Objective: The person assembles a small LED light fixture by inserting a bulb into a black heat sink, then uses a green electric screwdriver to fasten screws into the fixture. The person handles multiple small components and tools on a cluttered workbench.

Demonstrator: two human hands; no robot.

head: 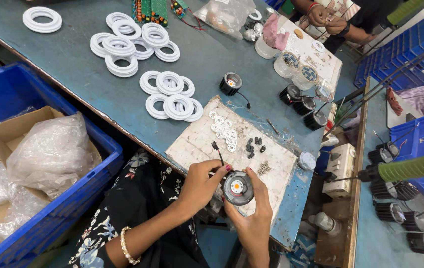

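Evidently mid-assembly, the left hand [203, 184] and right hand [252, 218] clamp together on the round black lamp housing [238, 188] at six o'clock over the white work board [197, 141], probably seating its centre chip, so the next move calls for steady fingertip alignment

**Hidden and Cut Off**

The left hand [203, 184] and right hand [253, 217] covered the round lamp housing's [238, 188] sides. The blue crate [33, 149] ran off the left edge. The small dark parts [252, 147] were too tiny to identify.

Black floral clothing, pearl bracelet [126, 246], red nails
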